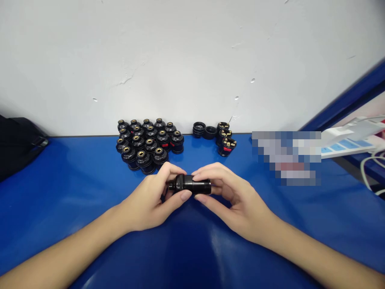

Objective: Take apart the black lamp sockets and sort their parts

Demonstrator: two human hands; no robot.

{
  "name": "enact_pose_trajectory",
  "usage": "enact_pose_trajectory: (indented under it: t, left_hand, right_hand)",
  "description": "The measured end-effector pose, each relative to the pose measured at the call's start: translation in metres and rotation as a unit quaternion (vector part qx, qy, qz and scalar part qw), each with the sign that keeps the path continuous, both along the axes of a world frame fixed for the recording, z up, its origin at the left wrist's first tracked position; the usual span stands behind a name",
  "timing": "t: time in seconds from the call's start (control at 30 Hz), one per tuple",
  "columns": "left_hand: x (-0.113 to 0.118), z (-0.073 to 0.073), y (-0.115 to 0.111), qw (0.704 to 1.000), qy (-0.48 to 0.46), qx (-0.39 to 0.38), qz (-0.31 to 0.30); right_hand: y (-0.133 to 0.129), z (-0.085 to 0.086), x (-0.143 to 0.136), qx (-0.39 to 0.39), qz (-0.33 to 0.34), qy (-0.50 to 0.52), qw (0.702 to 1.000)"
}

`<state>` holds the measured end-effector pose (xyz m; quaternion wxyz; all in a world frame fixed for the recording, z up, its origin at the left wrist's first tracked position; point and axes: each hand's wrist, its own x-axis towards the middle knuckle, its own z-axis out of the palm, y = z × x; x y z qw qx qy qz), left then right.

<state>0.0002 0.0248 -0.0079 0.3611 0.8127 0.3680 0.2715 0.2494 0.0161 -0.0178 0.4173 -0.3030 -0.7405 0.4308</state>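
Note:
A black lamp holder (192, 184) lies sideways between my two hands, just above the blue table. My left hand (159, 196) is closed around its narrow capped end, with the thumb along the near side. On its wider, smooth right end, my right hand (231, 196) grips with thumb and fingers. Beyond my left hand stands a cluster of similar lamp holders (146, 160), upright, with brass rings on top; red parts show on a few. Farther right are three open socket bodies (226, 148) with brass contacts, and beside them black caps (199, 129).
The blue table (60, 180) runs back to a white wall (180, 60). A dark cloth item (18, 144) sits at the left edge. On the right are a pixelated patch, a white-and-blue object (345, 146), pale cables (365, 172) and a blue frame bar (345, 94).

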Motion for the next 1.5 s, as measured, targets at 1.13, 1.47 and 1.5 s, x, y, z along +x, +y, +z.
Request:
enact_pose_trajectory:
  t: [1.13, 1.47, 1.5]
  left_hand:
    - [0.002, -0.008, 0.001, 0.991, -0.097, 0.081, 0.052]
    - [0.003, -0.005, 0.000, 0.989, -0.090, 0.098, 0.072]
    - [0.003, -0.004, 0.000, 0.988, -0.091, 0.099, 0.074]
  right_hand:
    - [0.002, 0.002, 0.002, 0.262, -0.160, -0.220, 0.926]
    - [-0.012, 0.008, -0.005, 0.387, -0.147, -0.308, 0.857]
    - [-0.010, 0.008, -0.004, 0.387, -0.153, -0.320, 0.851]
